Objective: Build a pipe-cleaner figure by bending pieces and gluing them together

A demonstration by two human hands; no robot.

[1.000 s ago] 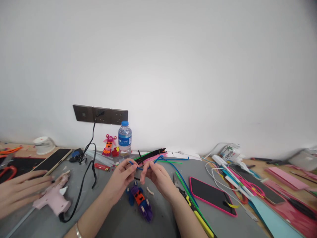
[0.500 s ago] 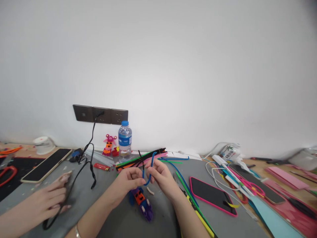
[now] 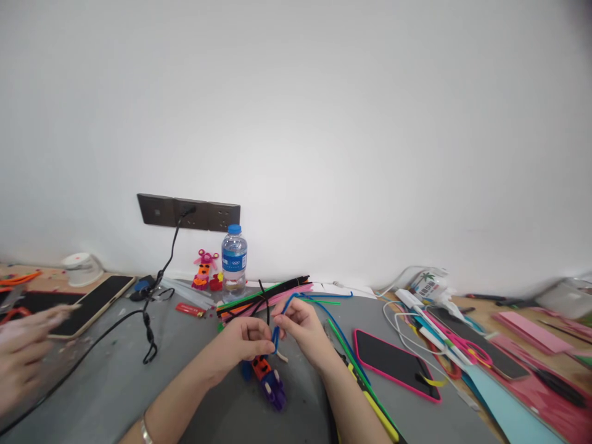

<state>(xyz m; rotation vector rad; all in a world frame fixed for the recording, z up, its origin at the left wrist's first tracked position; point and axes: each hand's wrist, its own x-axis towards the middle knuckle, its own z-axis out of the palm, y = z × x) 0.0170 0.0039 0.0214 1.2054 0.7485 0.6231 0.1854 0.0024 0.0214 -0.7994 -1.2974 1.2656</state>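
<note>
A blue pipe cleaner (image 3: 276,336), bent into a narrow loop, is pinched between my two hands above the grey mat. The fingertips of my left hand (image 3: 252,338) close on its lower part. On its right side, my right hand (image 3: 296,320) grips it with thumb and fingers, and the bent top rises over the fingers. Just below the hands lies a purple and orange figure (image 3: 268,379), its upper end hidden by my left hand. A short whitish piece (image 3: 281,356) rests beside it.
Pipe cleaners (image 3: 287,288) lie behind my hands, near a water bottle (image 3: 234,262) and a small pink figure (image 3: 203,271). A pink-edged phone (image 3: 395,364) is at right, scissors (image 3: 469,348) beyond. Another person's hand (image 3: 28,354) is at far left, by a black cable (image 3: 78,364).
The blue loop between my hands has become narrower, its sides now close together. The other person's hand has moved left, and the black cable has shifted with its lower part stretched leftward.
</note>
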